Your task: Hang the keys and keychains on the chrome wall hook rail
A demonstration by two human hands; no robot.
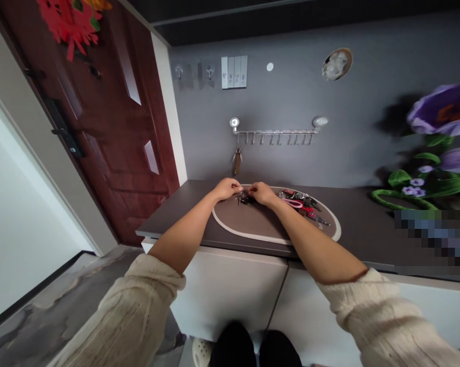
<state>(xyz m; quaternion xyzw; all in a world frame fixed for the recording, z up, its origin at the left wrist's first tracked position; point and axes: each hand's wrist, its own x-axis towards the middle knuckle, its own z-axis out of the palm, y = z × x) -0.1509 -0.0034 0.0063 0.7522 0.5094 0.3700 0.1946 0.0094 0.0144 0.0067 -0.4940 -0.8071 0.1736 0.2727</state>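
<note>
My left hand (227,188): thumb and fingers nearly together in a pinch, right above a small bunch of dark and silvery key-like pieces (246,201).
My right hand (262,192): fingers curled, tips facing the left ones across a narrow gap; whether either hand truly grips anything, I cannot tell (the bits are tiny and blurred).
Small bunch: at my fingertips, over the left part of an oval brown mat with a pale rim (249,221) on the dark grey bench (367,219).
Heaped keys with red and pink straps (304,205): on the mat's right part, beside my right wrist.
Clear hook rail (276,133): on the wall, a brown-tagged key bunch (236,162) hanging near its left end.
Fingerwork: close two-handed handling, I judge; it calls for light, precise pinching.
</note>
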